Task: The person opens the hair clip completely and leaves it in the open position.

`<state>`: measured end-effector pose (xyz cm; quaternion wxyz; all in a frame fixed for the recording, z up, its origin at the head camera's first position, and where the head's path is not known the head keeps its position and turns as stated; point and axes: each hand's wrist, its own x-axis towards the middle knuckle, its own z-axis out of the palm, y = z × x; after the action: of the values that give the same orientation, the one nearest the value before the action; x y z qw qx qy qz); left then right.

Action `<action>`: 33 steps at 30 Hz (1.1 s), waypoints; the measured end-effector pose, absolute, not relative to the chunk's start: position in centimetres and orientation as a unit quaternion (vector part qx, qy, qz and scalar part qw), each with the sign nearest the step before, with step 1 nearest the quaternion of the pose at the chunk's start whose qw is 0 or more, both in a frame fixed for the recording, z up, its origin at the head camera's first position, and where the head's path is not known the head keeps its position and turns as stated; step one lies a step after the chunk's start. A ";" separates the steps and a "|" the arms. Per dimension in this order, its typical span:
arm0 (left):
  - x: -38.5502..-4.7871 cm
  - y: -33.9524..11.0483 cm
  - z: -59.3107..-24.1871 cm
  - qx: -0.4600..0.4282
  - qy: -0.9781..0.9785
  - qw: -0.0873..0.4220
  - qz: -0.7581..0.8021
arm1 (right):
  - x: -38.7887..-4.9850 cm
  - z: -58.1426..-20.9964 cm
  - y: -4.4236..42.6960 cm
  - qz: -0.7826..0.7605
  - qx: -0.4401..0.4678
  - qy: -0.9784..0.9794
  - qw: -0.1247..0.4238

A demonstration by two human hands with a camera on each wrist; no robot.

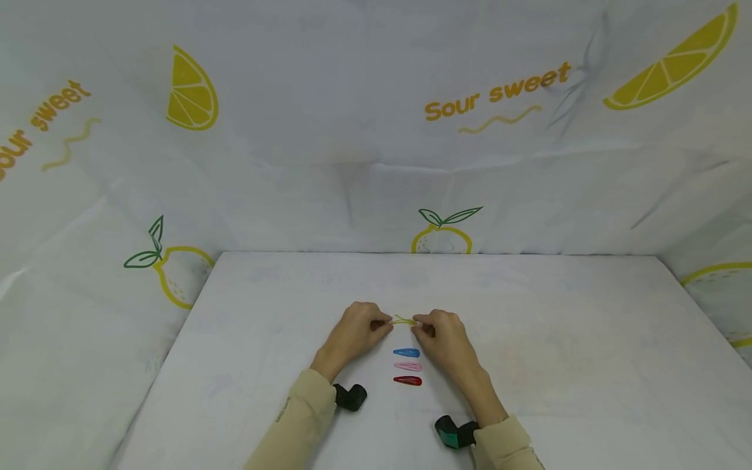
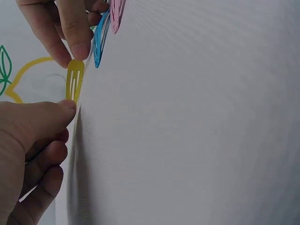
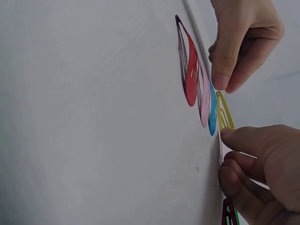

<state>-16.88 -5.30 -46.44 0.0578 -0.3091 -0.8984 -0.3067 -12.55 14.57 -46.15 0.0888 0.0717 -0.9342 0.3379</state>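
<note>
You pinch the yellow clip (image 2: 75, 66) between left hand (image 1: 357, 326) and right hand (image 1: 444, 336), seemingly yet to join three lined-up clips (image 1: 408, 367)

I hold a slim, slotted yellow hair clip (image 2: 75, 77) crosswise, its wider end pinched by my right hand (image 1: 446, 338), its narrow tip by my left hand (image 1: 355, 331).

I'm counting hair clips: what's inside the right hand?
The right hand pinches the yellow clip. By its curled fingers, parts of a dark clip and something green show; the palm is covered, so anything else there cannot be seen.
</note>
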 end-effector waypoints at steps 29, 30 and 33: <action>-13.8 -5.7 -45.8 -0.341 -0.879 -0.036 -0.331 | -9.9 -45.0 15.8 0.415 0.153 -0.897 -0.015; -13.8 -5.6 -45.8 -0.342 -0.879 -0.035 -0.331 | -9.9 -45.0 15.8 0.414 0.154 -0.897 -0.017; -13.8 -5.5 -45.8 -0.345 -0.879 -0.031 -0.328 | -9.9 -45.0 15.8 0.410 0.152 -0.899 -0.024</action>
<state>-13.82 -5.55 -45.77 -0.0313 -0.3450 -0.8791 -0.3275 -9.87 15.83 -45.01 -0.0243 0.1524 -0.8988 0.4104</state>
